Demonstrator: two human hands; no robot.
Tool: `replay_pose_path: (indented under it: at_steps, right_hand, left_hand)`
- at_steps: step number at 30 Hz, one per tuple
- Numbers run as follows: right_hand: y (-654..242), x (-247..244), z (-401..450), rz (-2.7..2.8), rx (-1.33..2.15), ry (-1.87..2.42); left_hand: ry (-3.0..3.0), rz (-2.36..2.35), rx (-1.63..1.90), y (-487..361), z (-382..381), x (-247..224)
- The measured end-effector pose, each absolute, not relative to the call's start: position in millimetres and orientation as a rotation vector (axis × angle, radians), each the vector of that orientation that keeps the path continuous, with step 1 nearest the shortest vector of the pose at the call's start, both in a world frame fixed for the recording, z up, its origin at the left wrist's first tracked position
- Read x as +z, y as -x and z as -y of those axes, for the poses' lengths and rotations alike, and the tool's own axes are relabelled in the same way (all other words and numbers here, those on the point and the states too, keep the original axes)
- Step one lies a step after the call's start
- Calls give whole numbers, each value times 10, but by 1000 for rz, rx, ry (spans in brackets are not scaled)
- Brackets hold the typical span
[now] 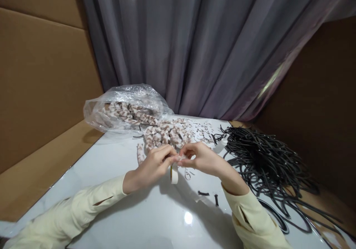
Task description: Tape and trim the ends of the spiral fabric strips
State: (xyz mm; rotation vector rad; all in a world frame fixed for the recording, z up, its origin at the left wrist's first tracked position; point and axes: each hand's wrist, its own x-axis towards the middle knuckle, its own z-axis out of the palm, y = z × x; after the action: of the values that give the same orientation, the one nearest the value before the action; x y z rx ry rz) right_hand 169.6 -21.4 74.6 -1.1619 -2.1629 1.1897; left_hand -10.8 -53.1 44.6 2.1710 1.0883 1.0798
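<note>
My left hand (158,163) and my right hand (201,159) meet over the middle of the table, fingertips nearly touching. Both pinch a small white bit of tape (180,158), partly covered by the fingers. Just below the left fingertips is a narrow roll of white tape (174,174), seen edge-on; whether it hangs or touches the table I cannot tell. Behind the hands lies a heap of fuzzy brown-and-white strips (167,134). One more fuzzy strip (140,154) lies beside my left hand.
A clear plastic bag (125,93) with more fuzzy strips lies back left. Small thin loops (204,130) are scattered behind, near a white bottle-like item (221,144). Black cords (264,156) pile up at right. Two short black pieces (216,200) lie in front on the white table (133,219).
</note>
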Motion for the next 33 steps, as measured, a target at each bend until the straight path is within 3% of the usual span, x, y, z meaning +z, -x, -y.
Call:
replay_pose_path:
  at_steps: [4, 8, 16, 23, 27, 33]
  right_hand:
    - [-1673, 803, 326, 2326, 786, 1154]
    - [-1668, 843, 384, 2356, 725, 1146]
    - [-1757, 771, 114, 1748, 1708, 1048]
    - [-1772, 607, 16, 1736, 2158, 863]
    - [-1707, 641, 73, 1948, 2021, 874]
    - [-1629, 540, 30, 2103, 1554, 979]
  left_hand:
    - [-2211, -1141, 1061, 99, 549, 437]
    - [-2150, -1180, 972, 100, 552, 494]
    - [-1893, -1230, 917, 141, 529, 581]
    - [-1852, -1249, 956, 111, 538, 554]
    - [-1827, -1219, 962, 112, 534, 511]
    - [-1856, -1211, 945, 97, 564, 520]
